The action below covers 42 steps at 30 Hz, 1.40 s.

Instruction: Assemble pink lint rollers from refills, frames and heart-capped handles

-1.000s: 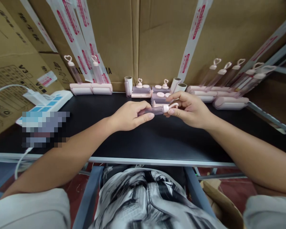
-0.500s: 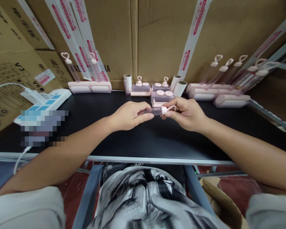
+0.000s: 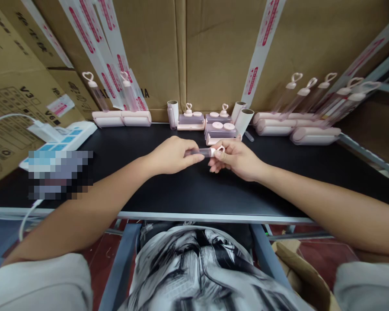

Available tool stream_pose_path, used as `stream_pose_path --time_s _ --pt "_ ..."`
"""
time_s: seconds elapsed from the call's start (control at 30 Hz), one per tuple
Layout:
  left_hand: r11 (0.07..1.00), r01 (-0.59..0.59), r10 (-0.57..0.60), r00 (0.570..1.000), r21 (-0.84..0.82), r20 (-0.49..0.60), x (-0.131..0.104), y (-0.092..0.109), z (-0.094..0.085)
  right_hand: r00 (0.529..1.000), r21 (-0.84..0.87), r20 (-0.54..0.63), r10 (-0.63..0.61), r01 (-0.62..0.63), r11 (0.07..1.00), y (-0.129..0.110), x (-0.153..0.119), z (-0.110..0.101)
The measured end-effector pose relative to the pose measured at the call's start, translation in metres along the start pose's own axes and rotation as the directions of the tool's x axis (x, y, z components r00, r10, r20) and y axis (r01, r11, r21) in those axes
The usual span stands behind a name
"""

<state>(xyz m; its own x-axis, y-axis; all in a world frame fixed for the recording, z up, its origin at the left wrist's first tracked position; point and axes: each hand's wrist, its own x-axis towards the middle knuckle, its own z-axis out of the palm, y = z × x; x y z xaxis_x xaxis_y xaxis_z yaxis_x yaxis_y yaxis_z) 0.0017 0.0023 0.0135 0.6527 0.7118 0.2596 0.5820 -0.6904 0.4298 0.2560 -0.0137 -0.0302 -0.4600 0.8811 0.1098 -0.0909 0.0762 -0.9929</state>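
Note:
Over the middle of the black table, a clear tube (image 3: 205,152) with a pink cap and heart-shaped loop lies roughly level between my hands. My left hand (image 3: 175,156) is closed round the tube's left end, which its fingers partly hide. At the cap end, my right hand (image 3: 235,159) pinches the pink cap and loop between thumb and fingers. Just behind the hands stand pink cases with clear lilac sides (image 3: 218,129), some topped with round lids and small hearts. White cardboard tubes (image 3: 245,120) stand beside them, and a small clear piece (image 3: 249,136) lies at their foot.
Pink rollers with upright heart-topped tubes stand at the back left (image 3: 121,118) and back right (image 3: 316,134). A white power strip (image 3: 68,138) with a cable lies left. Cardboard boxes (image 3: 214,52) wall the back of the black table (image 3: 194,194).
Both hands and the tube have shifted slightly left. My right hand has turned, its lower fingers now show below the cap, and the small clear piece behind it has come into view.

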Motion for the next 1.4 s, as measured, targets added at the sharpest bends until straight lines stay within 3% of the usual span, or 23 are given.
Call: stream_pose_path --time_s 0.1,0.2,0.3,0.4,0.47,0.5,0.57,0.63,0.73,0.8,0.87,0.97,1.1,1.27,1.4 --pt "0.976 0.092 -0.095 0.995 -0.196 -0.008 0.001 -0.003 -0.011 0.979 0.234 0.089 0.183 -0.199 0.952 0.004 0.007 0.000" --pt "0.854 0.119 -0.130 0.991 -0.507 0.012 0.000 -0.002 -0.022 0.984 0.323 0.089 0.152 -0.173 0.931 -0.001 0.007 -0.001" --pt "0.762 0.015 -0.090 0.992 -0.647 -0.083 0.000 0.002 -0.024 0.991 0.301 0.065 0.121 -0.135 0.944 -0.005 0.005 0.000" --pt "0.787 -0.028 -0.112 0.976 -0.616 -0.188 0.002 0.003 -0.019 0.992 0.046 0.045 0.117 -0.119 0.992 -0.004 0.003 0.000" --pt "0.799 -0.014 -0.146 0.965 -0.602 -0.216 0.004 0.000 -0.016 0.999 -0.243 -0.035 -0.004 -0.005 0.970 -0.004 0.005 -0.007" --pt "0.792 0.006 -0.173 0.961 -0.611 -0.216 0.006 -0.002 -0.015 0.989 -0.400 -0.086 -0.119 0.075 0.913 -0.005 0.006 -0.013" --pt "0.750 0.067 -0.247 0.951 -0.659 -0.185 0.008 -0.006 -0.014 0.912 -0.674 -0.159 -0.378 0.179 0.717 -0.011 0.010 -0.032" --pt "0.713 0.150 -0.310 0.944 -0.685 -0.115 0.010 -0.010 -0.013 0.812 -0.830 -0.203 -0.547 0.153 0.536 -0.020 0.015 -0.057" --pt "0.806 0.249 -0.317 0.948 -0.537 -0.037 0.010 -0.015 -0.011 0.702 -0.891 -0.298 -0.646 0.038 0.452 -0.030 0.023 -0.096" --pt "0.920 0.249 -0.278 0.959 -0.304 -0.054 0.009 -0.017 -0.008 0.640 -0.905 -0.342 -0.688 -0.028 0.424 -0.031 0.028 -0.117" --pt "0.971 0.231 -0.235 0.970 -0.061 -0.057 0.008 -0.020 -0.005 0.613 -0.918 -0.348 -0.709 -0.069 0.391 -0.029 0.032 -0.132" --pt "0.964 0.206 -0.213 0.977 0.166 0.028 0.008 -0.023 -0.001 0.644 -0.941 -0.301 -0.703 -0.084 0.327 -0.024 0.035 -0.141" --pt "0.924 0.169 -0.230 0.962 0.344 0.145 0.009 -0.022 0.003 0.733 -0.979 -0.188 -0.654 -0.085 0.186 -0.018 0.035 -0.130" --pt "0.913 0.182 -0.265 0.945 0.365 0.190 0.010 -0.023 0.005 0.867 -0.993 -0.052 -0.495 0.006 0.114 -0.003 0.039 -0.109" --pt "0.915 0.183 -0.267 0.942 0.360 0.202 0.010 -0.026 0.004 0.923 -0.998 0.030 -0.385 0.007 -0.061 0.005 0.046 -0.098"
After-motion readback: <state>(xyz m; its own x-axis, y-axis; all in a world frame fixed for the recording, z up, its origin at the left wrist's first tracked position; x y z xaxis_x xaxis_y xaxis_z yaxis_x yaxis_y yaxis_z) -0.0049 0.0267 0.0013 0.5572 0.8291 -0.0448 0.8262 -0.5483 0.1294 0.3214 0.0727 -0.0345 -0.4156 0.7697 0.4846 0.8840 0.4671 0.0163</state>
